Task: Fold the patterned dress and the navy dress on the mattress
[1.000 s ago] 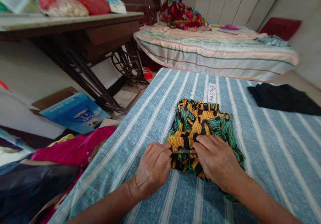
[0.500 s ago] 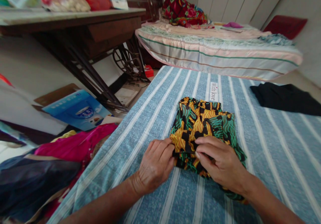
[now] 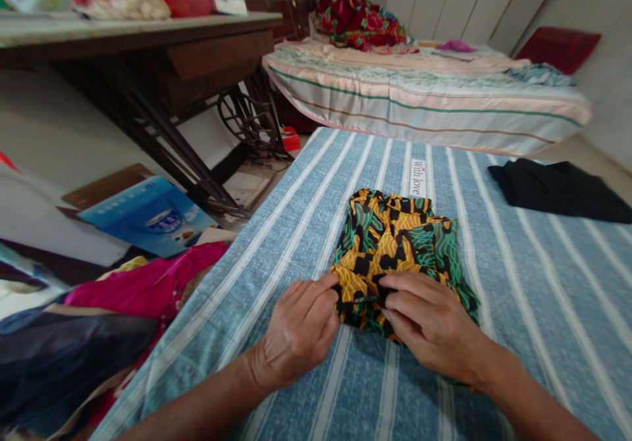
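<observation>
A patterned garment in black, yellow and green lies partly folded on the blue-and-white striped bedspread. What kind of garment it is I cannot tell. My left hand pinches its near left corner. With fingers and thumb closed, my right hand grips the near edge a little right of the middle. Between the two hands the near edge is slightly lifted. Part of the cloth is hidden beneath my right hand and wrist.
A folded black cloth lies to the right on the bedspread. Beyond is another bed with a red floral bundle. At left stand a treadle sewing table, a blue box and heaped clothes.
Both hands keep their hold on the garment's near edge. The edge between them has risen and bent a little, and the cloth trailing under my right wrist shows less. The view has shifted slightly.
</observation>
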A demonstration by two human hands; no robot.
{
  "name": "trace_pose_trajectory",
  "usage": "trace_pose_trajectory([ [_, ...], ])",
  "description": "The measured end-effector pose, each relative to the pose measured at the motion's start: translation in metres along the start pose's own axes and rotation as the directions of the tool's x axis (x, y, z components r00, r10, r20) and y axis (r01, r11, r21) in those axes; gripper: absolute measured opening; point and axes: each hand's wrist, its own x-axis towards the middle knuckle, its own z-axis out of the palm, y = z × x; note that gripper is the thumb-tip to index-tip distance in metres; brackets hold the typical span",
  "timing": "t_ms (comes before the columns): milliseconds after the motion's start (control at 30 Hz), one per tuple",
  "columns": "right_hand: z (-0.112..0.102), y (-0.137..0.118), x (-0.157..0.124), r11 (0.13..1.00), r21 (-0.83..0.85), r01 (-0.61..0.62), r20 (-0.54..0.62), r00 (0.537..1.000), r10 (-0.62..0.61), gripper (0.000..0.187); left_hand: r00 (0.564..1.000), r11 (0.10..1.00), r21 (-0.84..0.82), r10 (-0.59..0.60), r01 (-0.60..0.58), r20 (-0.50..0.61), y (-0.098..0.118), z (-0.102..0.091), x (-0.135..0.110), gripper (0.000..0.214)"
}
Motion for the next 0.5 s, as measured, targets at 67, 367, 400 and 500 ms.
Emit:
trace_pose_trajectory([
  [67, 0.0, -0.001, 0.0, 1.0, 0.023, 0.008, -0.022, 1.0, -0.007, 0.016, 0.999, 0.999, 0.005, 0.043, -0.043, 0.019, 0.001, 0.0, -0.003, 0.015],
  [367, -0.001, -0.006, -0.005, 0.999, -0.011, 0.049, -0.017, 0.999, -0.049, 0.015, 0.996, 0.996, -0.012, 0.089, -0.089, 0.022, 0.002, -0.003, -0.015, 0.015],
  [400, 0.0, -0.007, -0.007, 0.998, -0.01, 0.058, -0.012, 0.998, -0.058, 0.013, 0.997, 0.997, -0.008, 0.076, -0.075, 0.018, 0.002, -0.003, -0.016, 0.015],
  [500, 0.004, -0.007, -0.01, 0.998, -0.041, 0.052, 0.023, 0.998, -0.051, 0.01, 1.0, 1.0, -0.006, 0.0, 0.0, 0.015, 0.003, -0.003, -0.015, 0.021],
])
